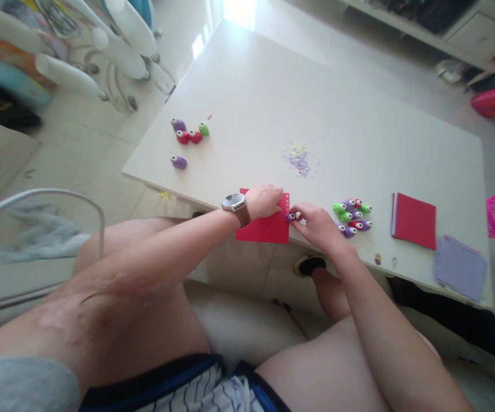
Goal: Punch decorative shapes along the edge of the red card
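Observation:
A sheet of red paper [264, 232] lies at the near edge of the white table, its lower part jutting past the edge. Small punched holes run down its right side. My left hand [265, 200], with a watch on the wrist, rests on top of the sheet, fingers stretched out and pressing it down. At the sheet's right edge, my right hand [311, 220] grips a small purple craft punch [290, 217] between thumb and fingers. Beyond the hands lies a scatter of purple and yellow paper bits [301, 159].
Several green, red and purple punches [352, 216] stand right of my right hand. More punches [189, 135] are at the table's far left, with a lone purple one [179, 162] nearer. A red-topped paper stack [416, 220] and lilac sheets [460, 268] lie on the right.

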Available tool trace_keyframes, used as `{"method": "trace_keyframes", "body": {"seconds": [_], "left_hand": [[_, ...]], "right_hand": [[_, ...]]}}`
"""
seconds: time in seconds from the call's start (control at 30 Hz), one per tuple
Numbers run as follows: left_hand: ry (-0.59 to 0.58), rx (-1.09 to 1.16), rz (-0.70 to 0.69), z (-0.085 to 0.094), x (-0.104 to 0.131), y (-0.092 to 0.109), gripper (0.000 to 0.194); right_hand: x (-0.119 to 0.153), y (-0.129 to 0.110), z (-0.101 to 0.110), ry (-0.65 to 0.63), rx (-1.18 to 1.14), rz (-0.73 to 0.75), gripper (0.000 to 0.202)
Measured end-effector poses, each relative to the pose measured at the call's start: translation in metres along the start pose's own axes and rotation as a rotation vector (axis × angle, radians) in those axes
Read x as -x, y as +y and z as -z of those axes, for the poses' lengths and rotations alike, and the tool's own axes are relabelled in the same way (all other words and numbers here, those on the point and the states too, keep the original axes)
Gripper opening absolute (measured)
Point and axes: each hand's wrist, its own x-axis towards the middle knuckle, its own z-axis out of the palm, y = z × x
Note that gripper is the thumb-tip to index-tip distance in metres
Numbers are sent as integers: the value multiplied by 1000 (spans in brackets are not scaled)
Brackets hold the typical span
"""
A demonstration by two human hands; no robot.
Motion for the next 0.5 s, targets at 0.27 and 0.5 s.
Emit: {"method": "trace_keyframes", "body": {"seconds": [0.27,0.5], "left_hand": [[19,8,8,-2,-2,1,36],[11,31,-4,-4,-2,-2,35]], "right_hand": [[-1,0,-3,4,-24,21,21],[0,-3,-1,-9,-22,8,21]]}}
